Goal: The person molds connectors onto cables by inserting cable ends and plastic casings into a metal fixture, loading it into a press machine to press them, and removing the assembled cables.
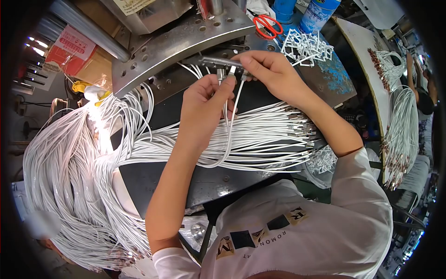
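Note:
In the middle of the head view, my left hand (206, 100) is closed with thumb and fingers pinching white cables (230, 135) just below their metal connector ends (221, 74). My right hand (269, 69) is closed at the right end of a dark metal bar (218, 61), its fingertips beside another connector. The connectors stand close against the bar, and the cables hang down from it in a loop. Beneath both hands, a thick bundle of white cables (260, 135) lies across the black work surface, metal ends toward the right.
A curved steel press plate (186, 46) with holes stands just beyond my hands. More cables (60, 172) drape over the left side. At the back right are red scissors (268, 26), a pile of small white plastic pieces (306, 48) and a blue spray can (319, 15). Another cable bundle (402, 125) hangs far right.

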Demonstrator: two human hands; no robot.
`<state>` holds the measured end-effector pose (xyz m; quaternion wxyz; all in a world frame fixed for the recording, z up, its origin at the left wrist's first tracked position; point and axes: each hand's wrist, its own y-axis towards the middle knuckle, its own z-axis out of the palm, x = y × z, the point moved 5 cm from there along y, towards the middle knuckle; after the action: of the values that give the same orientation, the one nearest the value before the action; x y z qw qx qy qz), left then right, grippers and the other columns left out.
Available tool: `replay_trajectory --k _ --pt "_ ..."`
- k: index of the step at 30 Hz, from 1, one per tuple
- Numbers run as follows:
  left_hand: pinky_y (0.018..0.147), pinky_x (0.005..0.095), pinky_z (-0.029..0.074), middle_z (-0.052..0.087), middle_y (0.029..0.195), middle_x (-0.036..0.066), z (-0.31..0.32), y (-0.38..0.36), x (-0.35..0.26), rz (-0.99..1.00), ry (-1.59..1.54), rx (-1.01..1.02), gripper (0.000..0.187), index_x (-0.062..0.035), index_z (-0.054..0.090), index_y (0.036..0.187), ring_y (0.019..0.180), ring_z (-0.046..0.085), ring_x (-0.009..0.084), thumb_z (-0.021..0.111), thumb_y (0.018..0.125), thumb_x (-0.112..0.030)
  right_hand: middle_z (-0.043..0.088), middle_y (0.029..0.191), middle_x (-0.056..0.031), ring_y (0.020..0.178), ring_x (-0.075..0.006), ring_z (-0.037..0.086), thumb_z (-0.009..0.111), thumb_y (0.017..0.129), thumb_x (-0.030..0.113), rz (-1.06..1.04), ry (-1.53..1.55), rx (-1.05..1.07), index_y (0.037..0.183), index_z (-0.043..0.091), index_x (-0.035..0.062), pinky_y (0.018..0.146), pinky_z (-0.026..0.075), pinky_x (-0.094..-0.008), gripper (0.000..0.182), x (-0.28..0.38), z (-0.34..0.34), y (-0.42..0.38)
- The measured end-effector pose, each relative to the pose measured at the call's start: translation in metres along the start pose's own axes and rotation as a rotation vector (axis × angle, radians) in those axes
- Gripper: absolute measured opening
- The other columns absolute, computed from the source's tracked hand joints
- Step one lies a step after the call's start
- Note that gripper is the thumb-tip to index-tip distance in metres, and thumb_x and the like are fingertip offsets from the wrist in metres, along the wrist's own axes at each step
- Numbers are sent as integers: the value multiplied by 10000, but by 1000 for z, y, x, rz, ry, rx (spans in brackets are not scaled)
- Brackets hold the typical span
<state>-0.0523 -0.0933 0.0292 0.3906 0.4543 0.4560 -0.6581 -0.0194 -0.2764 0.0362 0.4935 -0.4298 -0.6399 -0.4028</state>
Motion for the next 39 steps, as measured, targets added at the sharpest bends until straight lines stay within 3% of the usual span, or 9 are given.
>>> replay_trajectory --k 4,13,19,25,34,39 --pt "589 237 509 630 776 -14 -2 -2 -5 -22 -65 -24 206 -57 681 1002 649 607 78 719 1011 -259 754 1063 -58 965 -82 666 788 966 282 -32 66 16 1248 689 -46 863 529 -252 443 12 6 -5" --pt "604 241 520 636 783 -22 -1 1 2 -24 -43 18 223 -82 650 894 657 604 73 740 997 -258 757 1056 -61 976 -83 669 813 942 239 -17 111 22 1256 694 -41 872 532 -249 437 14 8 -5" --pt "622 234 522 667 817 -4 2 -1 0 1 -96 18 206 -53 705 966 688 616 72 744 996 -253 763 1029 -52 944 -72 660 824 924 203 -58 -32 -10 1215 732 -27 872 529 -243 383 16 0 -5" --pt "648 230 531 677 824 -1 -7 0 -5 16 -52 -66 214 -40 729 1029 698 627 70 741 998 -252 765 1050 -68 954 -85 671 821 926 198 56 159 -76 1207 739 -36 876 534 -249 375 8 -8 -6" --pt "615 221 516 689 782 3 -6 2 -3 19 -107 -24 208 -38 739 1009 658 619 57 751 991 -246 770 1024 -50 950 -77 673 833 913 184 29 72 -43 1180 762 -12 863 530 -236 338 14 -5 -7" --pt "655 219 507 681 847 8 -4 3 -3 42 -144 -65 242 -14 724 1094 729 624 71 708 1019 -243 773 1014 -58 952 -86 677 836 908 174 -8 58 -73 1154 772 -21 874 532 -245 320 15 -11 -6"
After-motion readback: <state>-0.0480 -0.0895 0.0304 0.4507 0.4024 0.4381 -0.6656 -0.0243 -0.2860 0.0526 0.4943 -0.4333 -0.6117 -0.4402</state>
